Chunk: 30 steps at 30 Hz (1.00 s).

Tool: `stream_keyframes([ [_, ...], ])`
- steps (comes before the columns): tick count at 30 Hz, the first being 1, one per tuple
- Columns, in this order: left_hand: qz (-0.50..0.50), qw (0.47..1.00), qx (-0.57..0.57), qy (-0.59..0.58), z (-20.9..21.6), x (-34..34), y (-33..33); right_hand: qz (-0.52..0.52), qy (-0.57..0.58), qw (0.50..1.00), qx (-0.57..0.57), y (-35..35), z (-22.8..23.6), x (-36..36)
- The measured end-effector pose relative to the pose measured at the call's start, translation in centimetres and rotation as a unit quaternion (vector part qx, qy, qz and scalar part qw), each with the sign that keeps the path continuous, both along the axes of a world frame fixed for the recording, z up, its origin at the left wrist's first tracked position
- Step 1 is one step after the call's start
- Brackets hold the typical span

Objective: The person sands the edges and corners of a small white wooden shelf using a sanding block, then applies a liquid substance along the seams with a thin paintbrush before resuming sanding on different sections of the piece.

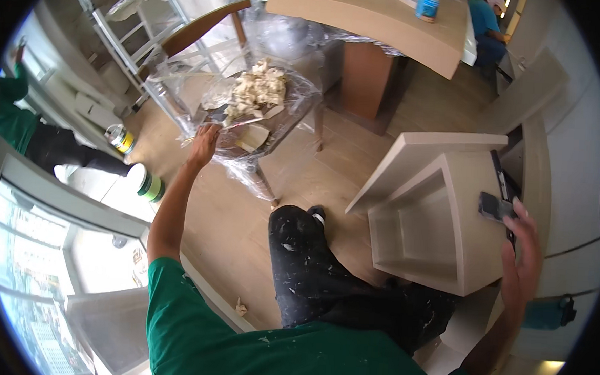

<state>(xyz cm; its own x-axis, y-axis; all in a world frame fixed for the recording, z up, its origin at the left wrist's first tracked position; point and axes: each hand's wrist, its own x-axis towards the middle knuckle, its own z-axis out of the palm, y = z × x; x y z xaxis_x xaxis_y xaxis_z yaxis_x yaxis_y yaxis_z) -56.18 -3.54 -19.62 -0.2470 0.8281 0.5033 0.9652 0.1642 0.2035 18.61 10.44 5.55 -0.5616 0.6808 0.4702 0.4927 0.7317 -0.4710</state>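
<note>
My left hand (206, 144) reaches out to the near left corner of a chair (297, 109) wrapped in clear plastic film. Its fingers are stretched out by the seat edge. On the seat lie a pile of crumpled cream scraps (259, 90) and a flat pale piece (253, 137). On the right, my right hand (524, 243) is beside a beige open-fronted cabinet box (454, 216), fingers extended and thumb apart. Its fingertips meet the edge of a dark grey block (496, 206), next to a black metal rail (499, 164). A firm grip on the block does not show.
A beige counter (370, 14) holding a blue bottle (427, 5) stands ahead. Far left are a metal ladder (115, 25) and two buckets (149, 183). A person (486, 29) sits far right. A window is on my left, with a green-sleeved reflection above it.
</note>
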Motion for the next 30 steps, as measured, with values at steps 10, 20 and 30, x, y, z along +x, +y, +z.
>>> stream_keyframes([
  [10, -0.006, 0.997, -0.073, -0.027, -5.5, -2.2, 2.7, -0.022, -0.016, 0.999, -0.034, 5.8, -1.3, 1.4],
  [20, 0.001, 0.994, -0.107, -0.018, -4.8, -0.3, 2.9, -0.02, -0.147, 0.988, -0.036, 7.5, -3.3, 3.4],
  [30, 0.039, 0.978, 0.204, 0.018, 4.8, 7.3, 5.0, -0.016, 0.154, 0.976, -0.153, 8.8, -4.3, 5.7],
])
